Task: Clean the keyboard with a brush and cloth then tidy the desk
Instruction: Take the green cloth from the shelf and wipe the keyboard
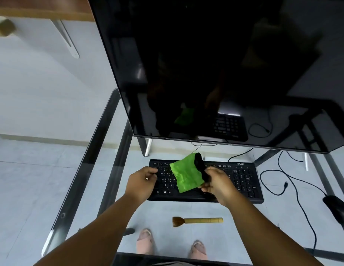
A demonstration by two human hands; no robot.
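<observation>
We count one black keyboard [205,182] on the glass desk [102,166], one wooden-handled brush [197,221] near it, one black mouse [338,209]. Our right hand [218,184] grasps one green-and-black cloth [186,174] above the keys; our left hand [142,181] hovers loosely curled, holding nothing.

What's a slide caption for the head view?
Right hand holds green cloth over keyboard; brush lies unused.
</observation>
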